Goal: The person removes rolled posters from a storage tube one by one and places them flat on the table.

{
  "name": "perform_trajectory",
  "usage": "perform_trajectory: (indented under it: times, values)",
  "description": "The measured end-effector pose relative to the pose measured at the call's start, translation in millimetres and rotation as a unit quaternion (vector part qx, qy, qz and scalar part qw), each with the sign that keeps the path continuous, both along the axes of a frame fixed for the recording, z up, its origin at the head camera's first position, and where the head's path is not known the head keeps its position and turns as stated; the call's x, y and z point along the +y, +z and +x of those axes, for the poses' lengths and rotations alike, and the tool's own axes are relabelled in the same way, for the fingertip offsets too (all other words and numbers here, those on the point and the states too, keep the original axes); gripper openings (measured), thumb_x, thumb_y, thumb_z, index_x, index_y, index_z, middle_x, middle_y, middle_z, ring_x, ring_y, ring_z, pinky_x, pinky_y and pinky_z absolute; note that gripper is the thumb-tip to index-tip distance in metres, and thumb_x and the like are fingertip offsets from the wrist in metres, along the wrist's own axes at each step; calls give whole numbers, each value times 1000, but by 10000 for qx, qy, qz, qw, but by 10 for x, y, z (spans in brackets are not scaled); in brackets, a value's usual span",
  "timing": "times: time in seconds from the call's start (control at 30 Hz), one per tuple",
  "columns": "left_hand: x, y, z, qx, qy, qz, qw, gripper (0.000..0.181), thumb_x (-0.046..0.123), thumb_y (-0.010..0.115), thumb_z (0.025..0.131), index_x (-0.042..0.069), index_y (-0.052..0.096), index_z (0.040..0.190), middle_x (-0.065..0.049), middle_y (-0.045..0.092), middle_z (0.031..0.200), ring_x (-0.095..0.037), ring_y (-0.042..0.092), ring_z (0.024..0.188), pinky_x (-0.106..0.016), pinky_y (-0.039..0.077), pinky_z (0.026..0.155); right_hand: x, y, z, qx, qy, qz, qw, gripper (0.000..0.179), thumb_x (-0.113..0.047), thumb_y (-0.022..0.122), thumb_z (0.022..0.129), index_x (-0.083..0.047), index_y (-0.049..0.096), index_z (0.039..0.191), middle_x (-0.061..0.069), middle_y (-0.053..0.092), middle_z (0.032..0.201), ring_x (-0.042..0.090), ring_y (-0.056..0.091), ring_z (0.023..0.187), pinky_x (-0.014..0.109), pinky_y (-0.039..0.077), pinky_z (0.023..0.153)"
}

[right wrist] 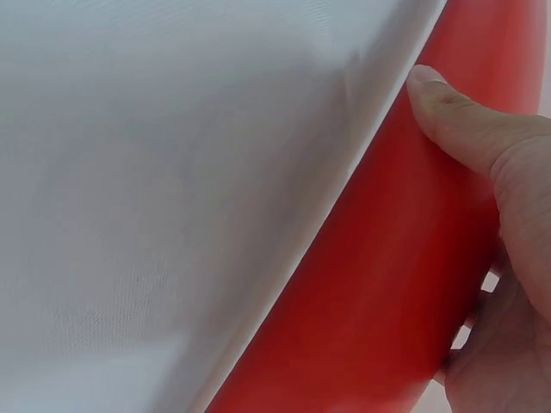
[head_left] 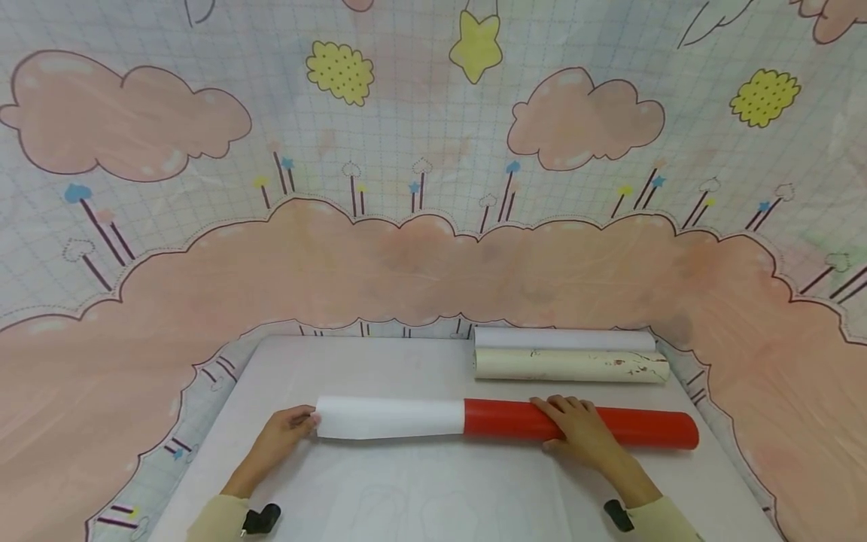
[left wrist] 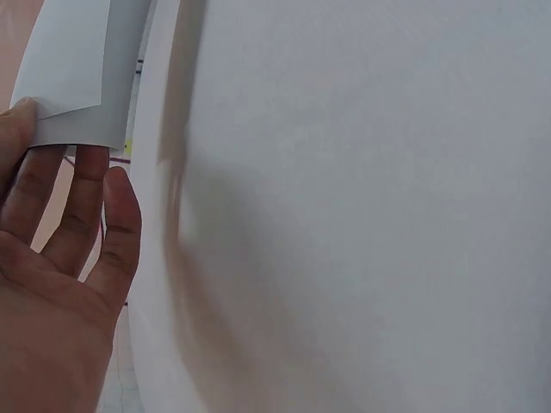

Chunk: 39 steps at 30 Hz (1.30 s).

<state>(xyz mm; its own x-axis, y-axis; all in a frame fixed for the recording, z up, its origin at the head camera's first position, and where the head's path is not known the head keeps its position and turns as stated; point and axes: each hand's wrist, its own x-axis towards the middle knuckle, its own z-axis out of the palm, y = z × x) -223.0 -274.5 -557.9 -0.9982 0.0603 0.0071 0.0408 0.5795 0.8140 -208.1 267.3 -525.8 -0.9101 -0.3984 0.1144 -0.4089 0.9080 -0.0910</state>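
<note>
A long roll lies crosswise on the table, its left part a white paper roll (head_left: pixel 389 418) and its right part a red roll (head_left: pixel 650 429). My left hand (head_left: pixel 286 435) pinches the white left end. In the left wrist view the thumb presses on the outer flap of the white paper (left wrist: pixel 65 69), and fingertips reach under its rim. Laid over the red part, my right hand (head_left: pixel 582 433) grips it. The right wrist view shows the thumb (right wrist: pixel 452 112) along the near side of the red surface (right wrist: pixel 370 232), with the other fingers partly hidden beyond it.
Behind the red part, near the table's far edge, lie a white roll (head_left: pixel 562 339) and a cream roll with reddish marks (head_left: pixel 542 365). A white cover (head_left: pixel 420 489) spreads over the table. A curtain printed with clouds (head_left: pixel 440 263) hangs behind and around it.
</note>
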Motion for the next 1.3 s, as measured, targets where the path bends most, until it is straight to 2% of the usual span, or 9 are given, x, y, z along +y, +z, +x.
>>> perform_trajectory:
  times: [0.17, 0.3, 0.47, 0.6, 0.77, 0.9, 1.1, 1.3]
  values:
    - [-137, -7, 64, -10, 130, 111, 9999, 32, 26, 63, 88, 0, 65, 107, -12, 71, 97, 3, 60, 78, -18, 49, 67, 26, -40, -27, 183, 116, 22, 9998, 76, -42, 77, 70, -26, 44, 137, 8, 57, 122, 31, 53, 111, 56, 41, 94]
    - [-230, -8, 123, -55, 240, 344, 9991, 34, 24, 62, 89, -3, 62, 109, -12, 70, 94, 4, 60, 74, -18, 49, 66, 81, -70, -40, 219, 30, 43, 9997, 77, -44, 77, 70, -25, 44, 137, 8, 58, 122, 31, 53, 111, 56, 41, 92]
    - [-319, 4, 185, 53, 517, 348, 9980, 39, 27, 58, 92, -5, 59, 115, -17, 69, 102, 6, 57, 76, -19, 50, 67, 156, -69, -47, 249, -83, 77, 9996, 77, -42, 77, 70, -25, 44, 137, 8, 58, 121, 31, 53, 110, 55, 42, 91]
    - [-354, 29, 225, 137, 828, 335, 9959, 40, 27, 56, 93, -6, 58, 117, -17, 68, 104, 6, 55, 75, -20, 51, 66, 189, -58, -60, 192, -98, 74, 9997, 77, -39, 78, 70, -25, 44, 137, 8, 57, 121, 32, 53, 110, 55, 42, 91]
    - [-343, 70, 242, 187, 1104, 408, 9929, 39, 24, 57, 93, -7, 58, 117, -11, 69, 96, 1, 56, 71, -19, 51, 65, 201, -74, -113, 193, -77, 172, 9996, 78, -39, 79, 70, -25, 43, 137, 9, 57, 122, 33, 53, 111, 56, 41, 93]
    - [-315, 103, 246, 178, 1235, 406, 9913, 41, 25, 57, 93, -7, 57, 117, -18, 68, 100, -1, 57, 71, -20, 51, 65, 198, -95, -172, 145, -37, 187, 9997, 78, -38, 79, 70, -25, 43, 138, 10, 57, 123, 33, 51, 113, 57, 39, 95]
    - [-296, 113, 236, 207, 1209, 274, 9921, 41, 27, 55, 94, -5, 57, 118, -23, 66, 109, 4, 55, 73, -19, 51, 66, 221, -124, -261, 176, 21, 177, 9997, 77, -37, 79, 71, -25, 43, 138, 11, 55, 126, 34, 50, 115, 58, 38, 96]
    - [-281, 124, 225, -46, 1123, 158, 9935, 47, 37, 52, 94, -2, 56, 122, -21, 64, 117, 6, 55, 78, -19, 51, 70, 250, -140, -348, 525, 47, 91, 9986, 75, -31, 80, 70, -22, 46, 137, 10, 55, 126, 35, 48, 117, 59, 36, 98]
